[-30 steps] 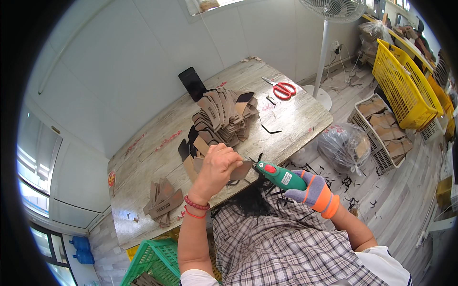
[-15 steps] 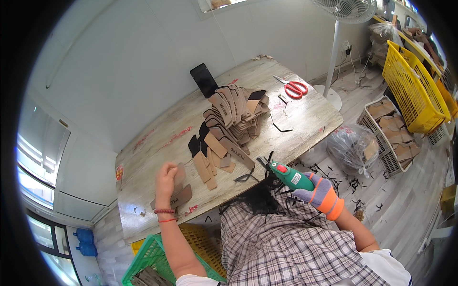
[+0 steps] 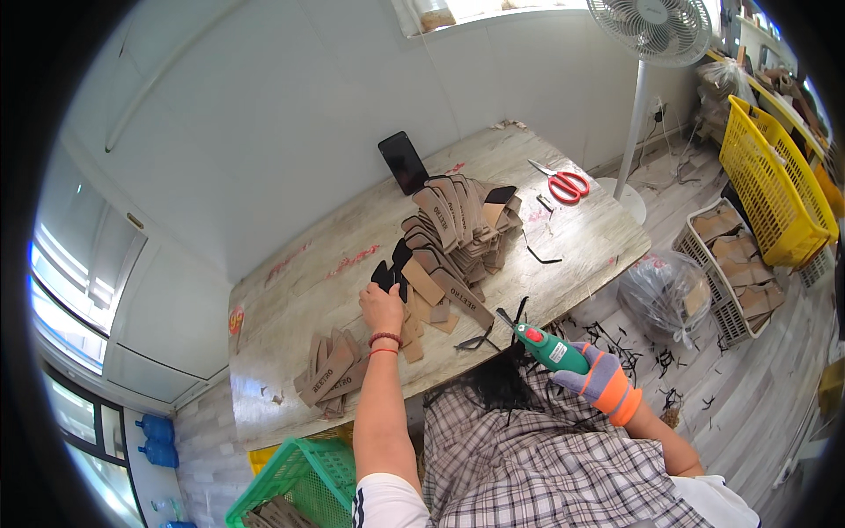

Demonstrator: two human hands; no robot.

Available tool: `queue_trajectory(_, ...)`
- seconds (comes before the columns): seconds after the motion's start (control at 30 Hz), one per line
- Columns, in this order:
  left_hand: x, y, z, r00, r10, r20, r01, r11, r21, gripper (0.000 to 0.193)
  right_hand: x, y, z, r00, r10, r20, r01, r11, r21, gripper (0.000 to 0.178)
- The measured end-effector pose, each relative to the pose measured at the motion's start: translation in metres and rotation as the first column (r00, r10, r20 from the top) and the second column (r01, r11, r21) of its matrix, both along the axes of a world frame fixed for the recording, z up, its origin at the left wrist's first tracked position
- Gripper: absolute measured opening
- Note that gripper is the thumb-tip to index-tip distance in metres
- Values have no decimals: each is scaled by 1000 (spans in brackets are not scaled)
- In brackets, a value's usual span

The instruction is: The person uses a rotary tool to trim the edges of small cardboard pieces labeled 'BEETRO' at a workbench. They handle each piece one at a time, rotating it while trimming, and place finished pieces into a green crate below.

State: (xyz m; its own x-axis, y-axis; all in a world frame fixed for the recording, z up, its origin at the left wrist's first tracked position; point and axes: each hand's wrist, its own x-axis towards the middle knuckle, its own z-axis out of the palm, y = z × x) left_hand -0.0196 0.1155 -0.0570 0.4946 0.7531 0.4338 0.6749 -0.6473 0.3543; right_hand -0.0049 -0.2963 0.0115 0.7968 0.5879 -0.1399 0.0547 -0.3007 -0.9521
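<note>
My bare left hand (image 3: pixel 381 310) is at the near left end of the big heap, its fingers closed around the black end of a flat piece (image 3: pixel 384 276). My right hand (image 3: pixel 600 377), in a grey and orange glove, grips a green handheld electric cutter (image 3: pixel 552 350) with a red button. Its blades point left, beside black scraps at the table's front edge. The heap of flat brown printed pieces (image 3: pixel 458 211), some with black ends, covers the table's middle. A smaller pile of brown pieces (image 3: pixel 333 370) lies left of my left forearm.
Red-handled scissors (image 3: pixel 568 187) and a dark phone (image 3: pixel 403 164) lie on the table (image 3: pixel 290 299). Black trimmings (image 3: pixel 497 383) cover my lap and litter the floor. A green basket (image 3: pixel 299 471) stands below left; a plastic bag (image 3: pixel 664 290), yellow crate (image 3: pixel 775 194) and fan (image 3: pixel 651 26) are right.
My left hand has moved right and away from me, from the small pile to the big heap's black-ended pieces. My right hand still holds the cutter. The whole view has shifted slightly.
</note>
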Motion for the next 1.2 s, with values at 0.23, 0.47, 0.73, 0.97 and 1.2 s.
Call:
queue_trajectory(0.23, -18, -6, 10, 984, -153, 89, 158, 986, -50, 22, 0, 5, 9, 999, 5, -46, -4, 1000, 11, 56)
queue_trajectory(0.47, -34, -76, 40, 400, 224, 889, 686, 570, -453, 10, -2, 19, 13, 999, -11, 32, 10, 1000, 8, 58)
queue_trajectory(0.73, -7, -179, 61, 302, 491, 817, 887, 170, -430, 8, -1, 18, 7, 987, -112, 115, 120, 990, -69, 59)
queue_trajectory(0.97, 7, -203, 62, 299, 517, 802, 885, 164, -435, 6, 1, 9, -10, 985, -156, 68, 152, 987, 60, 57)
queue_trajectory(1.2, 7, -216, 49, 338, 455, 824, 883, 150, -445, 6, 1, 7, 1, 986, -160, -38, 162, 983, 89, 53)
